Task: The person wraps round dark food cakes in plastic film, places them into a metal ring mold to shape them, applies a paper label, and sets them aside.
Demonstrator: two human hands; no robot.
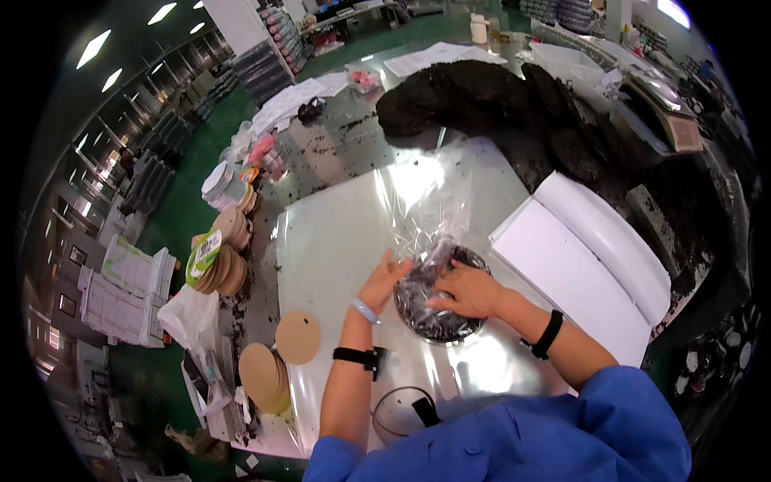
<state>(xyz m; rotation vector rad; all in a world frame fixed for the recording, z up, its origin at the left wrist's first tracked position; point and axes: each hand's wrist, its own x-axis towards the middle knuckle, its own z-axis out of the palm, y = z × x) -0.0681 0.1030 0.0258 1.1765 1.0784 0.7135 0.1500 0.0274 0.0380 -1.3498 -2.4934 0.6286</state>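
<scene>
A round dark disc point(443, 325), like a pressed cake, lies flat on a shiny metal sheet. Crinkled clear plastic film point(421, 274) covers it, and a loose length of this film spreads away beyond the disc. At the disc's upper left edge is my left hand point(383, 282), its fingers apart beside the film. My right hand point(470, 292) rests over the right half of the disc with fingers bent onto the film. Whether those fingertips pinch the film or only press it, I cannot tell.
Dark round cakes point(464, 90) are heaped at the back right. White paper sheets point(572, 271) lie right of the disc. Cardboard discs point(262, 376) are stacked on the left, near more round stacks point(226, 271). A black wire loop point(391, 428) lies close to my body. Dark crumbs litter the table.
</scene>
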